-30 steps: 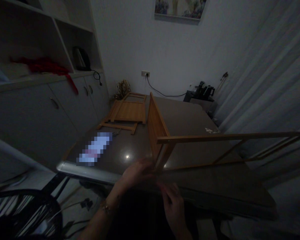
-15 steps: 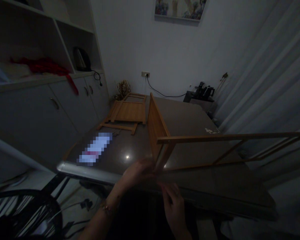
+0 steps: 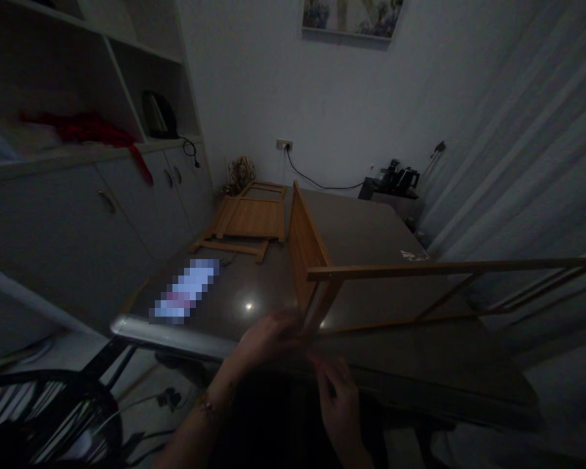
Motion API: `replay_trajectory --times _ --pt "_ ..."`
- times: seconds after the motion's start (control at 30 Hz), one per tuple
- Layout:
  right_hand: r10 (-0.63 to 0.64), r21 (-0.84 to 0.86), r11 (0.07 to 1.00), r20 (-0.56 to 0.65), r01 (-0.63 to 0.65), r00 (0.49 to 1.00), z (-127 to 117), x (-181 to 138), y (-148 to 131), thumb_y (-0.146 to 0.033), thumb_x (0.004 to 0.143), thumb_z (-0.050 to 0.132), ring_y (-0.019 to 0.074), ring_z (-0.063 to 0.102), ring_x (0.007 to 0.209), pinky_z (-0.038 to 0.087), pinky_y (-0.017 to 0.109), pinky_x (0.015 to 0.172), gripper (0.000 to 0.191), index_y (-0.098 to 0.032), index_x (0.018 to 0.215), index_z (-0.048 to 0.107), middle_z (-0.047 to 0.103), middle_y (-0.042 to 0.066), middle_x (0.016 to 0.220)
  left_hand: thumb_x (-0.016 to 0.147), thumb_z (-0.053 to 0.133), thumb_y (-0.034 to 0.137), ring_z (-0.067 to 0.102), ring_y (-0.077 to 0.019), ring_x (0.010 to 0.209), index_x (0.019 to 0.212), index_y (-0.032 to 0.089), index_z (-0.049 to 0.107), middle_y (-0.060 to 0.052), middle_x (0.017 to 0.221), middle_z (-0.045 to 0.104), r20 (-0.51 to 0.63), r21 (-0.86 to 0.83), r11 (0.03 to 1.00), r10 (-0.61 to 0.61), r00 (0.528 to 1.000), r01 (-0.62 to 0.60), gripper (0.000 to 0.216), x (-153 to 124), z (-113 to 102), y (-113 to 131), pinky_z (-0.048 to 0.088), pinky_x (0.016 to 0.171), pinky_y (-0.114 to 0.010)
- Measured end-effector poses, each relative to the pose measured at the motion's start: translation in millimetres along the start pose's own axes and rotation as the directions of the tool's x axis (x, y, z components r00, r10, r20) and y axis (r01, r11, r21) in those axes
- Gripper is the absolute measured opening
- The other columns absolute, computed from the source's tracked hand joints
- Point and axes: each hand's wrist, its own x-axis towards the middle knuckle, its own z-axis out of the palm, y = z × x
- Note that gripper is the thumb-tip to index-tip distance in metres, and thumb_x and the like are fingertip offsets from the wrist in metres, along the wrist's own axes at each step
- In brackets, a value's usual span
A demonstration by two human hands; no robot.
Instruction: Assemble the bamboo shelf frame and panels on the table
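In a dim room, a person's left hand [image 3: 272, 335] rests at the near lower corner of an upright wooden panel [image 3: 306, 238] on a desk [image 3: 356, 221], the right hand [image 3: 339, 394] just below, fingertips drawn together; shadow obscures whether they grip anything. A wooden frame [image 3: 395, 269] stretches right from the panel. Flat wooden pieces [image 3: 254, 220] lie far left, a pixelated bright shape [image 3: 188, 290] nearer. A fan [image 3: 43, 417] stands near left.
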Motion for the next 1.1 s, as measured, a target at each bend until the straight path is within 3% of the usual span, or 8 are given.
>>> replay_trajectory --times 0.47,0.87,0.97,1.1 --pt "0.002 -0.013 1.000 -0.041 -0.002 0.999 1.4 1.8 -0.8 -0.019 0.098 0.049 0.0166 0.065 0.086 0.053 0.027 0.076 0.024 -0.026 0.109 0.068 0.071 0.001 0.094 0.089 0.060 0.044 0.057 -0.0157 0.087 0.096 0.019 0.062 -0.002 0.093 0.060 0.006 -0.001 1.000 0.031 1.000 -0.031 0.025 -1.8 -0.6 -0.8 0.040 0.073 -0.023" --pt "-0.158 -0.071 0.984 0.073 0.163 0.985 2.9 -7.6 10.2 -0.018 0.100 0.045 0.0162 0.066 0.099 0.052 0.030 0.087 0.032 -0.028 0.125 0.061 0.070 0.001 0.113 0.088 0.062 0.037 0.056 -0.0151 0.084 0.094 0.019 0.061 -0.002 0.091 0.059 -0.010 -0.001 1.000 0.024 1.000 -0.024 0.019 -2.5 -2.7 4.2 0.040 0.070 -0.023" --pt "-0.136 -0.067 0.988 0.068 0.141 0.988 4.3 -6.6 9.6 -0.019 0.099 0.046 0.0173 0.067 0.098 0.052 0.032 0.088 0.030 -0.029 0.123 0.063 0.071 0.001 0.109 0.088 0.062 0.036 0.056 -0.0153 0.084 0.096 0.019 0.061 -0.002 0.091 0.060 -0.007 0.010 0.999 0.037 0.999 -0.037 0.019 -2.6 -2.3 3.7 0.039 0.070 -0.023" --pt "-0.082 -0.032 0.996 0.086 0.085 0.993 6.1 -5.8 6.4 -0.020 0.099 0.048 0.0172 0.066 0.093 0.054 0.028 0.077 0.028 -0.029 0.120 0.065 0.071 0.002 0.103 0.088 0.061 0.035 0.055 -0.0157 0.085 0.095 0.019 0.061 -0.002 0.088 0.060 0.000 0.013 0.999 0.049 0.999 -0.049 0.018 -1.9 -3.4 4.3 0.038 0.069 -0.023"
